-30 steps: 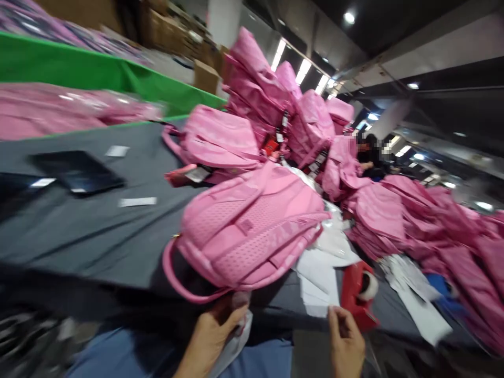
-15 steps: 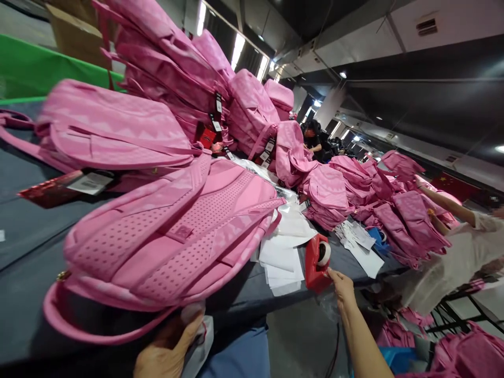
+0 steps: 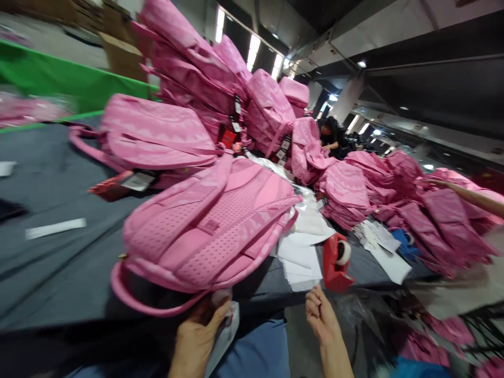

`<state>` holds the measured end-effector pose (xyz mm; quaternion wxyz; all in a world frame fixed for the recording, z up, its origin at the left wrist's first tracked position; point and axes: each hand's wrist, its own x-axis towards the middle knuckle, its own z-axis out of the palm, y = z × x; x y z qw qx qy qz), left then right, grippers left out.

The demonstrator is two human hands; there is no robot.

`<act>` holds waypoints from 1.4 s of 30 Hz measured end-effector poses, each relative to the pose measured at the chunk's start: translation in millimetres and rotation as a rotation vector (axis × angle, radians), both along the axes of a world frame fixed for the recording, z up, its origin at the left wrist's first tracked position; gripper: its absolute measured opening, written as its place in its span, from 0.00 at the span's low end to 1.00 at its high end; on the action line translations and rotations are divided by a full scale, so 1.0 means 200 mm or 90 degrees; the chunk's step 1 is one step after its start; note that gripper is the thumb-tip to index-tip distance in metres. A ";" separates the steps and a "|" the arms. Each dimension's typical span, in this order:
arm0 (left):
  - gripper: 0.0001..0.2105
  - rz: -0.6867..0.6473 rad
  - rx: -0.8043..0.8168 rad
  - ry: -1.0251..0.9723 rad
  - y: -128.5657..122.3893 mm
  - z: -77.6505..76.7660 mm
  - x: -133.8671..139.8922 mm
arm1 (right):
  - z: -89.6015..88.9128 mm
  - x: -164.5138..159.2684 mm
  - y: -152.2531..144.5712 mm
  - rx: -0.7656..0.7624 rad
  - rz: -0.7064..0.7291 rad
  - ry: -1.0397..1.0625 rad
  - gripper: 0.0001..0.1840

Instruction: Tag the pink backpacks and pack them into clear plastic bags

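A pink backpack (image 3: 214, 231) lies on the dark table with its straps and padded back facing up. At the table's front edge, just under its top handle loop, my left hand (image 3: 199, 325) is closed on a thin whitish sheet (image 3: 226, 336), whose lower end hangs down. My right hand (image 3: 321, 312) is raised in front of the edge with its fingers curled together; whatever they pinch, if anything, is too small to make out. Just beyond it stands a red tape dispenser (image 3: 333, 268) with a roll of tape, apart from my fingers. White paper sheets (image 3: 301, 260) lie to the dispenser's left.
More pink backpacks (image 3: 197, 68) are piled behind and along the table (image 3: 47, 273). A second backpack (image 3: 157, 131) with a red tag lies at left. Further right are a blue tape dispenser (image 3: 405, 244) and more papers (image 3: 384, 252). Another person's arm (image 3: 472, 198) reaches in from the right.
My right hand has left the red tape dispenser and drawn back toward me, its fingers curled. My left hand keeps its hold on the sheet. The view has turned slightly left.
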<state>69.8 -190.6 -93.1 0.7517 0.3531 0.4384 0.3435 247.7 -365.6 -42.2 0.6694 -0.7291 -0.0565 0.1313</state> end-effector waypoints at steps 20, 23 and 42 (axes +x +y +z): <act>0.18 -0.084 0.177 -0.033 0.02 0.04 -0.01 | 0.06 -0.34 0.55 -0.133 0.473 -0.772 0.10; 0.20 -0.113 0.191 -0.084 0.02 0.06 -0.04 | 0.06 -0.33 0.56 -0.146 0.470 -0.787 0.10; 0.28 -0.099 -0.014 -0.106 0.00 0.06 -0.05 | -0.10 -0.33 0.61 -0.049 0.527 -0.062 0.19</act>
